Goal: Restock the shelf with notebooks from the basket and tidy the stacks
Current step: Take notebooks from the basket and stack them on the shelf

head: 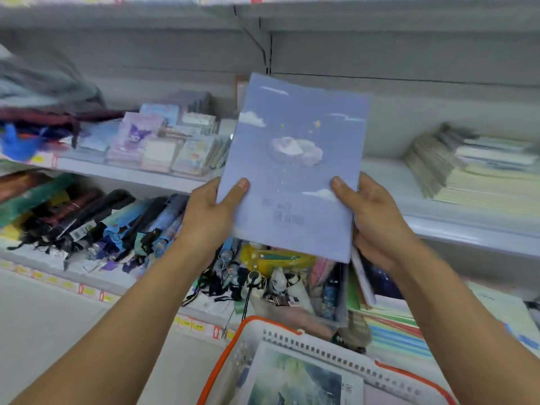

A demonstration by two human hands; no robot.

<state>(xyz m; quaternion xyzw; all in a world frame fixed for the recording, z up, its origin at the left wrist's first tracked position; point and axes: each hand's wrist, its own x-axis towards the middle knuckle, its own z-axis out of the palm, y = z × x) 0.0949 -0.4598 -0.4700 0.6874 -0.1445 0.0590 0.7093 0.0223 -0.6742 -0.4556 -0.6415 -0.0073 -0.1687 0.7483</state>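
Grip of left hand (211,210) and right hand (372,217) is closed on lower edges of blue cloud notebook (295,159), thumbs on cover; notebook is held upright above basket (292,346), before shelf (467,226).

Both hands (213,211) (377,220) raised, fingers curled
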